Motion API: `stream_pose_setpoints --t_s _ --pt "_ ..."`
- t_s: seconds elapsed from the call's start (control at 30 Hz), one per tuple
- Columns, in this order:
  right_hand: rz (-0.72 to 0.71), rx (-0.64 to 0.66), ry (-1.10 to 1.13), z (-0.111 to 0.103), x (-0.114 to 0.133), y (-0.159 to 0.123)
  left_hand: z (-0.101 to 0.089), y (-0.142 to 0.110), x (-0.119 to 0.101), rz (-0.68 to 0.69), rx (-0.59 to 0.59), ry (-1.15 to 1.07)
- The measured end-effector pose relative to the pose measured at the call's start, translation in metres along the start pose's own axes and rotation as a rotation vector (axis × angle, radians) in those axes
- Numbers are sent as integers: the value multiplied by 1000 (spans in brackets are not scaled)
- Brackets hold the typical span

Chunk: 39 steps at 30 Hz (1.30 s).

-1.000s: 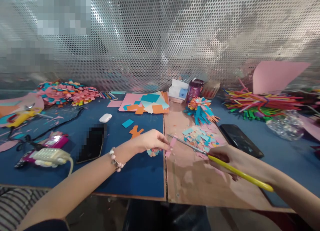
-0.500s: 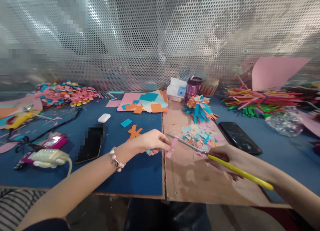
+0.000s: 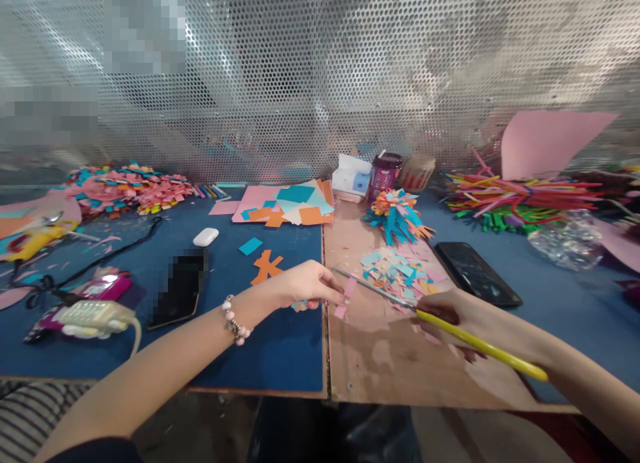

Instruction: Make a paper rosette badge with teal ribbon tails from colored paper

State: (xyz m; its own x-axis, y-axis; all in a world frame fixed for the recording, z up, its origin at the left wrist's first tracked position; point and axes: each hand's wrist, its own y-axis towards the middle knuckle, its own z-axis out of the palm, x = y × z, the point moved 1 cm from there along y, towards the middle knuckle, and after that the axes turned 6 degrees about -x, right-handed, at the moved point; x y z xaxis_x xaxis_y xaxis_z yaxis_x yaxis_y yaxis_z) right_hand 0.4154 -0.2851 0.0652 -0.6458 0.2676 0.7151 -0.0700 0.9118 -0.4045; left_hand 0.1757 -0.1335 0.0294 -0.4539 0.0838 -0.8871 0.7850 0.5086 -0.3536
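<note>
In the head view, my left hand (image 3: 311, 281), wearing a beaded bracelet (image 3: 234, 321), pinches a narrow pink paper strip (image 3: 351, 289) between thumb and fingertips. Beneath its fingers a light-coloured scrap is partly hidden. My right hand (image 3: 463, 319) is closed around yellow-handled scissors (image 3: 483, 346), the handle running back over the wrist. Their long thin blade points left and meets or overlaps the pink strip; whether the blades are apart cannot be made out. Just beyond the blade lies a heap of small paper pieces (image 3: 397, 273) in pink, blue and cream.
Orange paper strips (image 3: 267, 267) and a blue rectangle (image 3: 251, 246) lie left of centre. Phones flank my hands, one black phone (image 3: 477, 274) at right. Behind are stacked coloured sheets (image 3: 245, 199), a fringed paper bundle (image 3: 397, 219) and a purple jar (image 3: 385, 176). A yellow glue gun (image 3: 37, 239) sits far left.
The view has shifted very slightly. Both hands keep nearly the same place, with the pink strip and scissors still held.
</note>
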Motion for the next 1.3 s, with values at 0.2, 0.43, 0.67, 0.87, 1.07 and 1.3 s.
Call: stream_pose_setpoints --t_s 0.2,0.43,0.67,0.87,1.07,1.3 --pt "-19 2 3 -1 -2 -1 0 1 0 -11 8 6" --pt "-26 -8 -13 -2 -6 -1 2 -2 -10 -5 22 -27" --pt "-23 -26 -13 -2 -7 -4 5 0 -10 -1 13 18" --pt "-35 -6 -1 -3 -15 -3 5 -1 -10 -43 -15 22" --pt "-43 -17 -2 -2 -12 -3 6 -2 -12 -35 7 11" --pt "-58 -43 -58 -2 -10 -3 6 -2 -12 -25 28 -15"
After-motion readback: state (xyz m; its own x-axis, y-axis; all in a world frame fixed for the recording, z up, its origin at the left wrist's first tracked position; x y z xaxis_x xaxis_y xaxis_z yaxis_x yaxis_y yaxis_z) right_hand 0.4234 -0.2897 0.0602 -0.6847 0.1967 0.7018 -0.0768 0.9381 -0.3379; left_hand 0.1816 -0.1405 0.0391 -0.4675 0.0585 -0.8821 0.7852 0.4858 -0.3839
